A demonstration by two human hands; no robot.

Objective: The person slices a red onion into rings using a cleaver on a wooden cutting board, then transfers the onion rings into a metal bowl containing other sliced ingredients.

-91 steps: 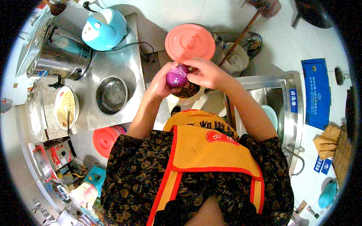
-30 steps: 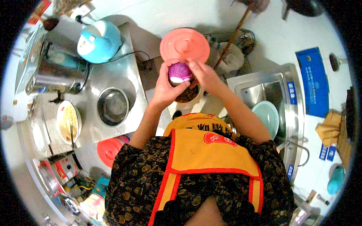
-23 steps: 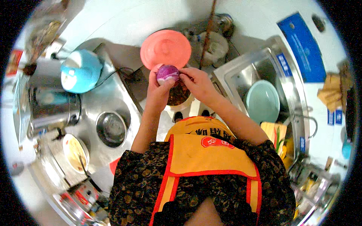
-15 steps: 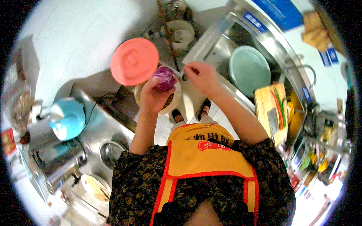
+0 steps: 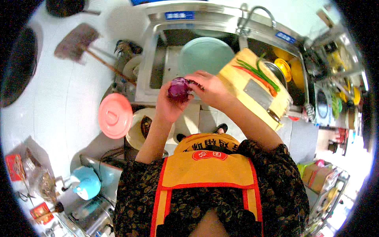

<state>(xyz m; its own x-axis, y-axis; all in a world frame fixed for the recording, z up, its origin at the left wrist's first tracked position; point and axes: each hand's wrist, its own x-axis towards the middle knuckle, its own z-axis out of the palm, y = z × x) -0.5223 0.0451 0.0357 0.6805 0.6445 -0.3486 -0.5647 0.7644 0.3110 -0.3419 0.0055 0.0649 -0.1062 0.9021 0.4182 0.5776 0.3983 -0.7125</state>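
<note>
My left hand [image 5: 169,106] is wrapped round a purple, round red onion [image 5: 179,89], raised in front of me. From the right, my right hand [image 5: 212,90] reaches it with bent fingers. A small dark piece shows between the right fingers at the onion's side, too small to name. Beneath the hands stands a pale bin [image 5: 134,128] with something dark inside. Its pink lid [image 5: 115,116] leans off to the left. To the right a wooden cutting board [image 5: 232,74] bears green peppers [image 5: 258,72], a red pepper [image 5: 246,72] and a cleaver [image 5: 258,95].
A metal sink [image 5: 147,67] spans the far side, with a pale green basin [image 5: 206,57] in it and a curved tap [image 5: 272,17] behind. Yellow bowls [image 5: 282,69] sit right of the board. A dustpan [image 5: 77,43] and a light-blue pot [image 5: 87,183] are at left.
My view has turned to the right, toward the sink. My right hand, apart from the onion before, is now against it. The left hand still holds the onion.
</note>
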